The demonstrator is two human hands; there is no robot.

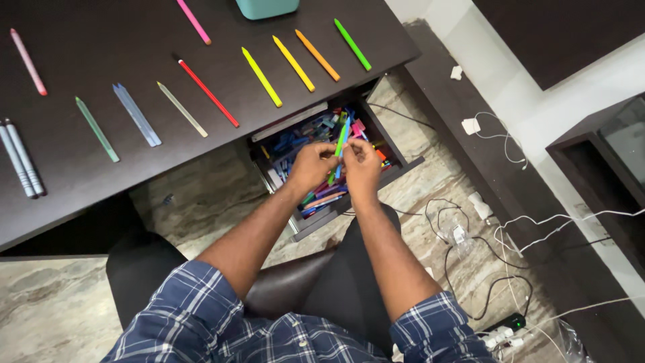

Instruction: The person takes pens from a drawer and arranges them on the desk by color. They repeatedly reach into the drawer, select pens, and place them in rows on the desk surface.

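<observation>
My left hand (310, 166) and my right hand (363, 165) meet over an open drawer (396, 165) under the dark desk (134, 81). Together they pinch a green pen and a blue pen (340, 142), held upright and slightly tilted between the fingers. The drawer beneath is packed with several loose pens (295, 141) in mixed colours, partly hidden by my hands. On the desk above lie single pens in a row: a yellow-green one (261, 76), a yellow one (293, 64), an orange one (317, 55) and a green one (353, 44).
More pens lie spread on the desk: red (208, 93), pale green (97, 129), blue-grey (136, 114), pink (28, 62), two grey ones (20, 158). A teal container (267, 7) stands at the back edge. White and black cables (510, 235) and a power strip (507, 327) lie on the floor.
</observation>
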